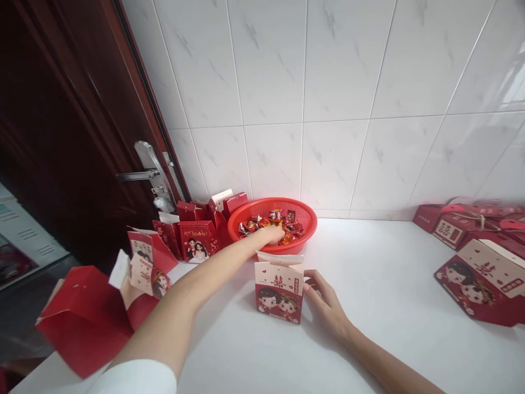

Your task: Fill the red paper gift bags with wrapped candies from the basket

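My left hand (274, 235) reaches into a red plastic basket (270, 203) of wrapped candies (292, 227); its fingers are hidden among the candies. Nearer to me, a red and cream paper box (279, 295) with two cartoon faces stands upright on the white table, its top flaps open. My right hand (322, 295) rests at the right side of this box, with curled fingers against its edge, partly behind it.
Several red paper boxes (88, 317) stand along the left side, some with raised flaps. More red boxes (484, 284) are grouped at the right. A tiled wall (340, 164) rises behind the white table (369, 262); a dark door (82, 109) is at the left.
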The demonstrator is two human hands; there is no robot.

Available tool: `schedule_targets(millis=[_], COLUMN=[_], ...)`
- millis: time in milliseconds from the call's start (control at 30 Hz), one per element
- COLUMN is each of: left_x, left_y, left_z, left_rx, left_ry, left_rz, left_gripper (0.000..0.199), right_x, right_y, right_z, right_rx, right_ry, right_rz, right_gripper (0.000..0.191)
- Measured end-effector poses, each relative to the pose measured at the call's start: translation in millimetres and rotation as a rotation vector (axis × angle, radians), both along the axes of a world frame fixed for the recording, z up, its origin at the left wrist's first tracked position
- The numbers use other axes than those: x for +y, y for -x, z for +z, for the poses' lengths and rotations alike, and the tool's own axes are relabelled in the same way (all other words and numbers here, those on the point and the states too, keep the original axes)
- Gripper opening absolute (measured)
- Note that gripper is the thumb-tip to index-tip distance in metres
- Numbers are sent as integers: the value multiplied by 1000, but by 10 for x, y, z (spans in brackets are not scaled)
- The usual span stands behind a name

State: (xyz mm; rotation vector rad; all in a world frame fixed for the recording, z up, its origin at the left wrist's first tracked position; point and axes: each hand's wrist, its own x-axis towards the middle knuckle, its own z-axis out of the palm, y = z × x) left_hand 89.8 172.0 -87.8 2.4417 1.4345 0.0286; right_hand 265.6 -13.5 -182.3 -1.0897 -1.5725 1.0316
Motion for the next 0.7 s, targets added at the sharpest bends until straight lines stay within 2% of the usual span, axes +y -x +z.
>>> schedule_targets(millis=[133,233,333,400,467,567,700], left_x=[53,82,58,18,-18,-36,-3], left_y=[130,230,284,294,297,307,334], left_z=[117,194,233,254,277,296,285], left_rx=[-170,-509,-939,-1083,-1155,-1209,-1194], left_ry=[-28,-44,129,247,292,285,256], left_rz=[-15,54,120,137,144,144,178], left_gripper=[10,17,31,32,28,23,26], right_x=[1,-1,-3,8,46,186,539], right_y=[-4,2,11,5,-15,-62,-78], right_z=[25,33,6,-18,-23,57,366], right_rx=[-7,9,32,32,15,20,153], right_ry=[2,4,45,57,22,-116,-272], right_rz=[10,20,10,-4,-49,-175,-367], right_gripper=[52,51,52,52,52,45,33])
